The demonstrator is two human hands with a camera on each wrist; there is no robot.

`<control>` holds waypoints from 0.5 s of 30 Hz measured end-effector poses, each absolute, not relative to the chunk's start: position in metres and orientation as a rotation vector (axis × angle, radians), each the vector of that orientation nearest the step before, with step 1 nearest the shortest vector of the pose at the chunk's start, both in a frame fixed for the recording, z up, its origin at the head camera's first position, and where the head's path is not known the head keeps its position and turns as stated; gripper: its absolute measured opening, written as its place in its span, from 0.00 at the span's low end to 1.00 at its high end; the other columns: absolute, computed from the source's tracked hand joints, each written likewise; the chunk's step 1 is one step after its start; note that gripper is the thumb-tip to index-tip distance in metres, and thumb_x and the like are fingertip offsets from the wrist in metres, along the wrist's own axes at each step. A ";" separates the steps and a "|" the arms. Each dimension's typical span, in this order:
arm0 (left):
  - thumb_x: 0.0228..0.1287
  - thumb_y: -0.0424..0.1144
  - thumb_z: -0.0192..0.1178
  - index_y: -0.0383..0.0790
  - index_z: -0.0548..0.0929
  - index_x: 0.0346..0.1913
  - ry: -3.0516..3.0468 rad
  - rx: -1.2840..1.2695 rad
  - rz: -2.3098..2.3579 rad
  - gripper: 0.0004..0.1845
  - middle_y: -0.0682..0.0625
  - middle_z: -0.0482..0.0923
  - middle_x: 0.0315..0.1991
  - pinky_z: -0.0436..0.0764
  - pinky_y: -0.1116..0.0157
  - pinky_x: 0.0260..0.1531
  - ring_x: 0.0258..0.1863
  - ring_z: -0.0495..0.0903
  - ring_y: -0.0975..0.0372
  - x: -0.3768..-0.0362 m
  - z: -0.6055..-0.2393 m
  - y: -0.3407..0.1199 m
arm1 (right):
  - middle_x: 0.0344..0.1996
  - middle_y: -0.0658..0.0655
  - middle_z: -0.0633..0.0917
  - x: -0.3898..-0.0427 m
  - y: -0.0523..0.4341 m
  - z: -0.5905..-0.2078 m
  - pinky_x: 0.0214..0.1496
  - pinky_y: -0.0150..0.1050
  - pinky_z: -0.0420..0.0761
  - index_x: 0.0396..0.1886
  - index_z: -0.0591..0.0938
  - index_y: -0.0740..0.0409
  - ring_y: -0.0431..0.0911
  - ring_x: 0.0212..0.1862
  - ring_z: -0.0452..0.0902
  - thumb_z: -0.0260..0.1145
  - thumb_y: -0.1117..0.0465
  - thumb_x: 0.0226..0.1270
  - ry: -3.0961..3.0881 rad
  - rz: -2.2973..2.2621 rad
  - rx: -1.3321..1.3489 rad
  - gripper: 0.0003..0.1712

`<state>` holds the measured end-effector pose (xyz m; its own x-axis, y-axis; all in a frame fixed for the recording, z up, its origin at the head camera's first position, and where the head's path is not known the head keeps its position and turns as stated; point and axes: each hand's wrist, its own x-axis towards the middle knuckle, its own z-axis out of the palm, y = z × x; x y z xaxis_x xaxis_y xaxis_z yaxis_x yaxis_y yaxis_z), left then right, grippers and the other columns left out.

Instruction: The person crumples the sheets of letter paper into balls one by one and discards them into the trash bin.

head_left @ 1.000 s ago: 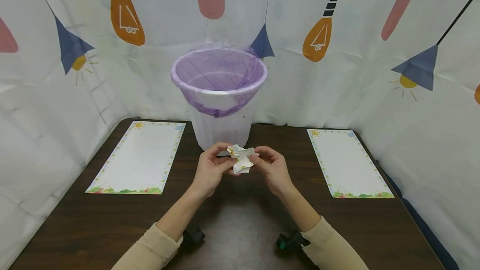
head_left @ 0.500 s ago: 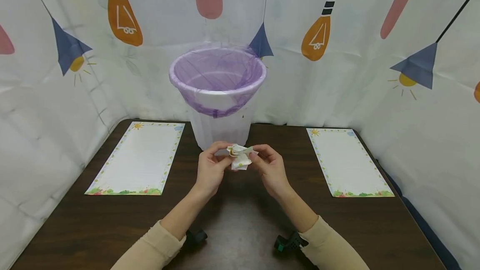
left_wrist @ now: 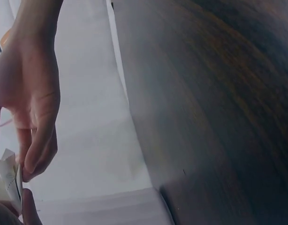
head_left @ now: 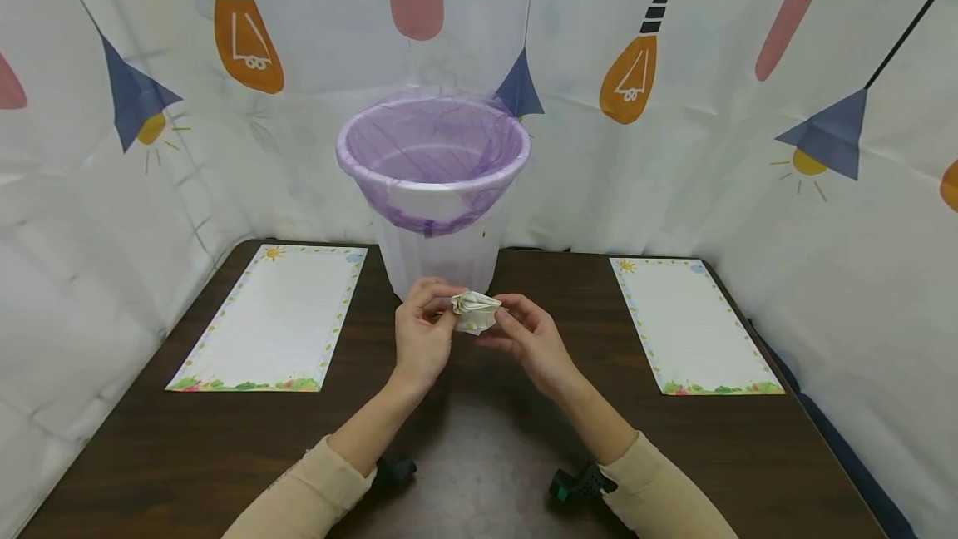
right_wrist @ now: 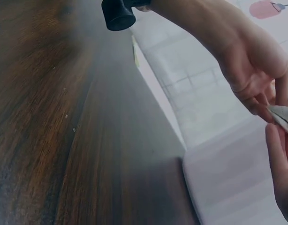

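Crumpled paper (head_left: 475,312) (white, balled tight) pinched by left hand (head_left: 421,338), right hand (head_left: 530,341).

Staged booth: bulb-print backdrop (head_left: 718,106) enclosing table (head_left: 479,439)

left hand (right_wrist: 249,70) pinches crumpled paper (right_wrist: 284,117) at right edge | right hand (right_wrist: 282,164) fingers touch it below | dark wooden bench (right_wrist: 64,140) beneath | white bin wall (right_wrist: 233,187) behind

Dark wooden table (head_left: 479,456) before white backdrop (head_left: 718,156) with lightbulb prints
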<state>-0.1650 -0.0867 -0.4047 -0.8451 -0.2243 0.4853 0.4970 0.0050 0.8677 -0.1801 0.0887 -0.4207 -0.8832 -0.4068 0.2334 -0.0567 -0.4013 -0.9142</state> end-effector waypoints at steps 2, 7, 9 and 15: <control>0.58 0.12 0.62 0.32 0.90 0.39 -1.792 -0.285 -1.877 0.15 0.46 0.73 0.40 0.79 0.71 0.30 0.31 0.83 0.57 -0.165 -0.404 -0.087 | 0.50 0.58 0.81 -0.180 0.089 -0.419 0.53 0.52 0.84 0.58 0.76 0.61 0.49 0.49 0.84 0.59 0.58 0.82 1.559 -2.351 -0.655 0.13; 0.59 0.12 0.61 0.30 0.89 0.37 -1.768 -0.315 -1.832 0.14 0.43 0.72 0.41 0.77 0.73 0.28 0.33 0.82 0.59 -0.165 -0.406 -0.086 | 0.52 0.58 0.81 -0.180 0.088 -0.416 0.55 0.53 0.83 0.58 0.76 0.61 0.50 0.51 0.84 0.58 0.56 0.83 1.514 -2.309 -0.655 0.15; 0.58 0.11 0.60 0.29 0.89 0.36 -1.758 -0.327 -1.815 0.14 0.41 0.72 0.41 0.77 0.73 0.28 0.33 0.82 0.59 -0.165 -0.407 -0.086 | 0.51 0.59 0.81 -0.180 0.088 -0.415 0.55 0.54 0.83 0.57 0.77 0.60 0.50 0.51 0.84 0.59 0.60 0.81 1.508 -2.301 -0.627 0.12; 0.56 0.10 0.60 0.32 0.90 0.34 -1.750 -0.342 -1.811 0.17 0.42 0.72 0.38 0.78 0.73 0.29 0.33 0.82 0.61 -0.167 -0.410 -0.085 | 0.50 0.63 0.81 -0.182 0.087 -0.416 0.57 0.59 0.79 0.58 0.78 0.67 0.51 0.50 0.83 0.60 0.70 0.77 1.564 -2.288 -0.574 0.14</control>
<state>-0.1673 -0.0851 -0.4104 -0.7924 -0.2332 0.5637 0.5713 0.0403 0.8197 -0.1819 0.0870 -0.4161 -0.8717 -0.4662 0.1506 0.0291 -0.3561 -0.9340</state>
